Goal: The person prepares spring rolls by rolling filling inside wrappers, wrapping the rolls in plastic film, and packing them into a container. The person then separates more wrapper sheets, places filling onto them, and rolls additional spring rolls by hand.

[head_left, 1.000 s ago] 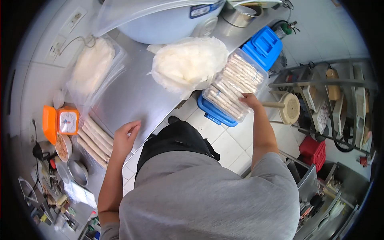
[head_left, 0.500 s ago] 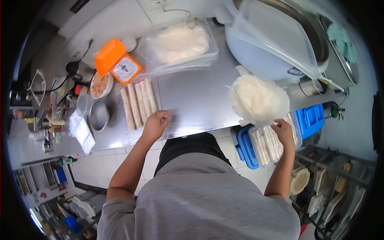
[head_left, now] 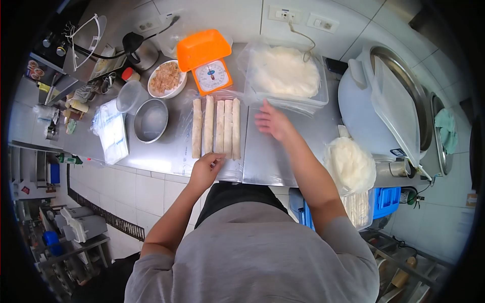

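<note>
Several pale, long rolls [head_left: 221,126] lie side by side on clear plastic film on the steel table. At their lower ends is my left hand [head_left: 204,170], its fingers curled together; whatever they may hold is hidden. My right hand [head_left: 273,121] is open over the steel, fingers spread and holding nothing, to the right of the rolls and just below a clear plastic tub [head_left: 323,96]. White, soft-looking sheets [head_left: 285,70] fill the tub. Another stack of thin white round sheets [head_left: 349,164] rests at the table's right front edge.
Behind the rolls stands an orange kitchen scale [head_left: 212,76]. A bowl of minced filling [head_left: 166,80], a metal bowl [head_left: 151,120] and plastic bags [head_left: 112,131] are at the left. A large white container [head_left: 361,103] stands at the right, above blue-edged boxes [head_left: 386,201] lower down.
My right hand has left the white round sheets and swung up and left across the table. My left hand has come to the rolls' lower ends. The camera view has shifted.
</note>
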A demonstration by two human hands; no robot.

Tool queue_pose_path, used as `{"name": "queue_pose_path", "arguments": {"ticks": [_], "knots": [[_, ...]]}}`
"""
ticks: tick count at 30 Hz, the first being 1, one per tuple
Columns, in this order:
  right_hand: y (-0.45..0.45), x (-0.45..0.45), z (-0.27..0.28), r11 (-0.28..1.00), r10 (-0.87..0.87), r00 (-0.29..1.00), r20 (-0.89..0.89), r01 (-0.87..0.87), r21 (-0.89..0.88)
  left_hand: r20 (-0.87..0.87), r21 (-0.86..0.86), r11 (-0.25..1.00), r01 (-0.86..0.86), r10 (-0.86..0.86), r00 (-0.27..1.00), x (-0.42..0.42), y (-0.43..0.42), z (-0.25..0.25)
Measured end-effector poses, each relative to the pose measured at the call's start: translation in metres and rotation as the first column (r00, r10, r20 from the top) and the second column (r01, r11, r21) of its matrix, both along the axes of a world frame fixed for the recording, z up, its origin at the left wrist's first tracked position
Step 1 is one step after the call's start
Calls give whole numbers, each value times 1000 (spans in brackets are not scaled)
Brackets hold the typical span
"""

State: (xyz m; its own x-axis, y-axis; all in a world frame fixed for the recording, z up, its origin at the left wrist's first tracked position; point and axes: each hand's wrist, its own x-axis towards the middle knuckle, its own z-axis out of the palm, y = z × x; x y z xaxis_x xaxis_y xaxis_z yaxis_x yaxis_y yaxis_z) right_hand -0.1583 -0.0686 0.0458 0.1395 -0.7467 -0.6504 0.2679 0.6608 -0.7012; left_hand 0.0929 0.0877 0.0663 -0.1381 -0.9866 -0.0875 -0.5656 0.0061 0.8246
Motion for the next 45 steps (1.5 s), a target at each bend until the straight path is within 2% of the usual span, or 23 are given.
{"name": "queue_pose_path", "arguments": {"ticks": [1, 5, 8, 9, 11, 14, 16, 18, 19, 21, 22, 24, 27, 29, 30, 33, 34, 36, 38, 39, 41, 44, 45], "knots": [[-20, 12, -1, 989, -101, 987, 125, 86, 119, -48, 24, 1000, -14, 15, 999, 3, -2, -2], [-44, 35, -2, 965, -189, 976, 107, 205, -165, -305, 144, 990, 4, 40, 951, 12, -29, -16], [10, 40, 32, 917, -228, 965, 131, 258, -305, -761, 475, 874, 106, 347, 549, -7, -68, 3], [33, 38, 32, 906, -209, 970, 124, 240, -348, -787, 569, 798, 200, 457, 415, -18, -82, 4], [75, 37, 35, 909, -263, 918, 296, 338, -243, -720, 670, 606, 428, 671, 177, -38, -116, 7], [112, 43, 59, 838, -448, 885, -130, 364, -407, -848, 522, 772, 362, 516, 122, -69, -167, -20], [128, 21, 55, 747, -587, 796, -146, 463, -477, -855, 486, 843, 231, 403, 328, -78, -190, -12], [143, 2, 53, 632, -720, 687, -95, 594, -498, -791, 531, 808, 254, 366, 490, -84, -215, -8], [150, -3, 57, 575, -772, 635, -41, 669, -470, -783, 525, 807, 270, 334, 525, -85, -229, -9], [173, -20, 41, 518, -834, 540, -113, 695, -498, -759, 514, 810, 284, 275, 590, -88, -256, -10], [183, -28, 29, 495, -855, 498, -145, 701, -513, -737, 465, 820, 334, 149, 660, -90, -266, -6], [203, -29, 16, 553, -833, 490, -259, 704, -445, -649, 371, 826, 424, -96, 755, -93, -285, 7], [216, -37, 5, 604, -795, 518, -315, 719, -344, -559, 219, 938, 270, -106, 822, -116, -317, 24], [222, -55, -3, 613, -788, 534, -306, 728, -307, -458, 135, 952, 273, -184, 870, -125, -344, 19], [218, -57, -7, 646, -762, 513, -395, 632, -427, -401, 94, 956, 277, -218, 890, -125, -358, 12], [186, -56, -1, 734, -666, 423, -615, 224, -641, 82, 228, 878, 421, -448, 890, -110, -395, -26], [167, -51, 19, 755, -618, 407, -673, 67, -652, -17, 339, 867, 365, -382, 924, -110, -388, -21], [130, -40, 31, 710, -614, 147, -775, -325, -624, -175, 554, 788, 269, -206, 963, -105, -366, -5], [96, -46, 14, 718, -555, 54, -830, -474, -510, -304, 725, 615, 311, -119, 945, -110, -365, -7], [82, -55, 9, 696, -606, 101, -789, -412, -588, -362, 787, 517, 337, -55, 931, -113, -365, -9], [53, -72, 2, 631, -702, 187, -687, -283, -722, -379, 798, 449, 403, -146, 914, -104, -358, 19], [42, -84, 39, 518, -833, -30, -552, -388, -762, -298, 826, 398, 399, -292, 909, -93, -335, 66], [41, -87, 47, 491, -852, -40, -522, -406, -771, -253, 834, 397, 383, -343, 905, -92, -327, 78]]}}
